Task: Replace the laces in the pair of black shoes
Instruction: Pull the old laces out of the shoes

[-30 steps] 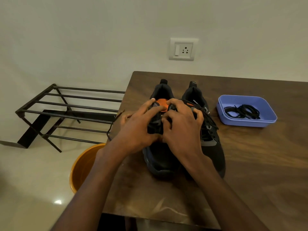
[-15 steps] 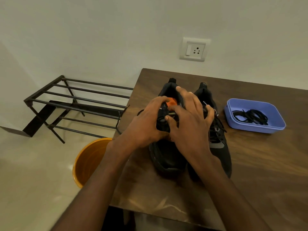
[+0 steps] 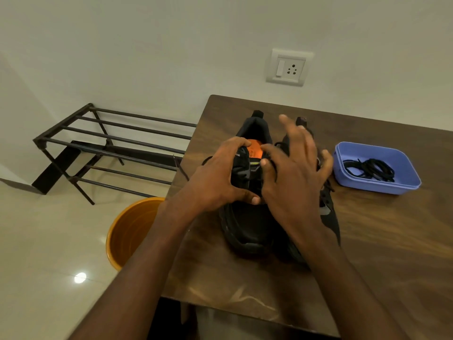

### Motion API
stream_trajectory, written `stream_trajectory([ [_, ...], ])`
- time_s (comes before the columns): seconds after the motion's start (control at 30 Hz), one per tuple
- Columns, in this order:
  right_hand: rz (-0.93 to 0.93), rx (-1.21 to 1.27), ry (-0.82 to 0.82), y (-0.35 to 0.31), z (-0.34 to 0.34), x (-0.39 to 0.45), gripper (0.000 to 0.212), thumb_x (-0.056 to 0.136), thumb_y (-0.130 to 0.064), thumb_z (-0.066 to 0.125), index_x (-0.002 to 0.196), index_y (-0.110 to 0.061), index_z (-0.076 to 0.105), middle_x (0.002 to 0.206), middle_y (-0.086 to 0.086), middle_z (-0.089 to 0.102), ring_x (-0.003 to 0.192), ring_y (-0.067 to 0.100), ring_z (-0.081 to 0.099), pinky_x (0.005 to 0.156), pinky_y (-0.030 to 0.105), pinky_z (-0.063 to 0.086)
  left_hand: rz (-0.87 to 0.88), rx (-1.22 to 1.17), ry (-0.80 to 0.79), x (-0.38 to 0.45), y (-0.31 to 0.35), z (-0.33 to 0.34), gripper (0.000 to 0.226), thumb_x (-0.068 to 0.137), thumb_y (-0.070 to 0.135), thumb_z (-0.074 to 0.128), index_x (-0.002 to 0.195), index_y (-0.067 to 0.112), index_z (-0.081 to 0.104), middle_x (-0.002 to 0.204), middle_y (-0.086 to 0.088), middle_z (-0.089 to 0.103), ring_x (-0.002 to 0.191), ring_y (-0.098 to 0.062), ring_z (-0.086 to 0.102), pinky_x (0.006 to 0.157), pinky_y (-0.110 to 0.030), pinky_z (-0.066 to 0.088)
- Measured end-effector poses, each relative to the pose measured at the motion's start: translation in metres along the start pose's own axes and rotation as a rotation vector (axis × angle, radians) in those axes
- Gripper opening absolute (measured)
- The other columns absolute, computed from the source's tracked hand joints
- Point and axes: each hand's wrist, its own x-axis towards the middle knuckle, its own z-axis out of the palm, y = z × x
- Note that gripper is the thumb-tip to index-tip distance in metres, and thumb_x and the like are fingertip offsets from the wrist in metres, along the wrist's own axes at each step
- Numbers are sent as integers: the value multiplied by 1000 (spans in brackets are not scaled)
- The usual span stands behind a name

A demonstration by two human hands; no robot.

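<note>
Gripping the left shoe (image 3: 247, 224) round its tongue and eyelet area with the left hand (image 3: 215, 182), thumb low on the vamp, fingers curled over the top by the orange insole (image 3: 255, 149). Beside it, pinching at the old lace (image 3: 247, 179) with thumb and forefinger of the right hand (image 3: 294, 182), remaining fingers spread and raised; whether the lace is truly caught between them cannot be told. Both shoes side by side on the table (image 3: 380, 241), toes toward the wearer, right shoe (image 3: 328, 212) mostly hidden behind the right hand.

Likely unthreading the old lace. Better done by keeping the left shoe pinned flat, loosening each crossing near the eyelet first, then drawing the lace out in short pulls along its own line rather than yanking upward, which would lift the shoe or snag the tip.

Off the table's left edge, on the floor: orange bucket (image 3: 132, 231), inside not clearly shown. Right of the shoes: blue tray (image 3: 402, 165) holding a loose coil of black laces (image 3: 370, 169), presumably the replacements, well within reach.
</note>
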Motion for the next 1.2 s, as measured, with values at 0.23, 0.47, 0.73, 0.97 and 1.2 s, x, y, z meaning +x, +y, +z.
stream_trajectory([
  [0.23,208,131,284,5,1,-11,11,88,-20,72,96,-26,76,133,-5,59,126,16,53,115,64,27,7,13,-7,1,1,1,113,64,38,97,153,38,27,162,12,27,142,-18,42,113,-40,44],
  [0.47,21,-51,34,-7,8,-6,28,93,-26,63,120,-33,69,169,-7,23,157,24,16,118,66,6,21,22,3,1,-1,1,113,66,33,96,155,34,25,160,8,32,136,-15,47,110,-38,47],
  [0.73,204,67,433,8,-6,-8,10,90,-20,69,96,-25,76,131,-2,60,125,17,54,114,64,26,1,17,-3,2,2,0,114,64,38,97,154,37,26,162,12,28,133,-6,35,106,-32,38],
  [0.97,-23,-88,-8,-1,-2,-4,37,91,-28,59,127,-34,66,171,-6,17,158,25,11,118,68,8,14,24,5,-1,2,1,113,67,34,96,154,35,25,161,11,29,139,-14,43,107,-32,44],
  [1.2,167,29,309,10,-6,-5,16,86,-15,69,95,-25,76,132,-4,60,128,20,54,116,67,21,12,10,1,1,3,0,113,64,36,97,153,36,28,162,12,28,131,-5,34,108,-33,40],
])
